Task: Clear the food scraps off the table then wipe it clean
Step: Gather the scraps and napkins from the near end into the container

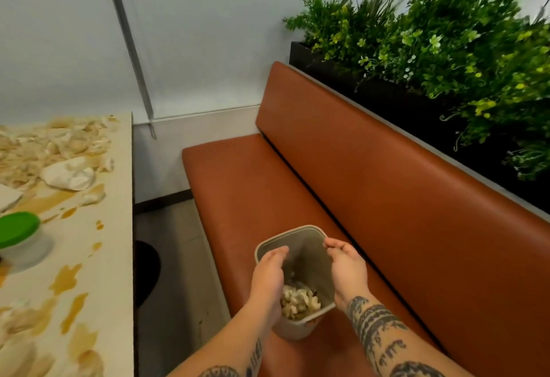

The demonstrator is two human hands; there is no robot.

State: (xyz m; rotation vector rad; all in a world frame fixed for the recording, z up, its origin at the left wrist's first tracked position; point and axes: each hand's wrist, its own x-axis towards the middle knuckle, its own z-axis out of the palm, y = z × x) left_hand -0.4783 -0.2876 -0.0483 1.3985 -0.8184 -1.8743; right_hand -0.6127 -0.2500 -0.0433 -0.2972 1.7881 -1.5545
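The 2 hands hang over the bin [290,231], which stands on the bench [238,183]. The left hand [269,269] is loose-fingered and looks empty. The right hand [346,263] bunches its fingertips at the bin's far right rim, and I cannot tell if it pinches anything. The scraps [53,144] lie on the table [119,257], well left of the bin and farther off, so the left hand is nearer.
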